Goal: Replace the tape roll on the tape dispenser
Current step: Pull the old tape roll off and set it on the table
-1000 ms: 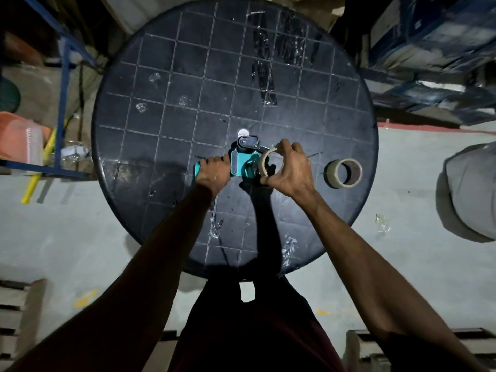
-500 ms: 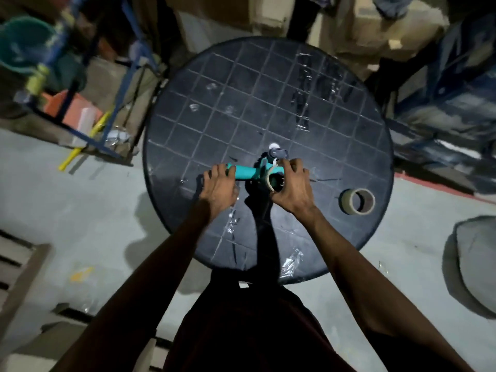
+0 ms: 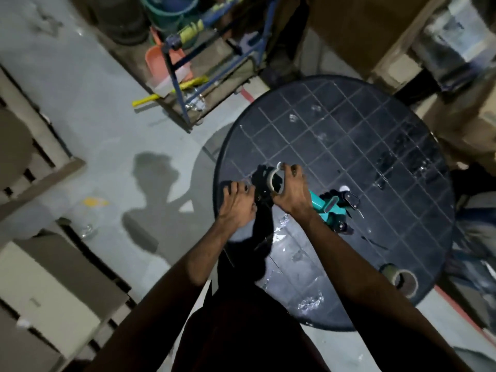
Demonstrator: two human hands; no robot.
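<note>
A teal tape dispenser (image 3: 330,209) lies on its side on the round black table (image 3: 362,146), with no roll on it. My right hand (image 3: 291,193) pinches a thin, nearly used-up tape roll (image 3: 274,179) and holds it upright just left of the dispenser's handle. My left hand (image 3: 236,206) hovers beside that roll near the table's left edge, fingers spread and holding nothing. A fuller tan tape roll (image 3: 404,281) lies flat at the table's near right edge.
Scraps of clear tape (image 3: 308,302) stick to the table top near me. A blue metal rack (image 3: 214,63) with buckets and a yellow-handled tool stands at the back left. Cardboard boxes (image 3: 375,36) rise behind the table, and wooden pallets (image 3: 40,162) lie on the floor at left.
My right hand has taken the thin roll off the dispenser and carried it left. My left hand has let go of the handle. The view has swung to the left.
</note>
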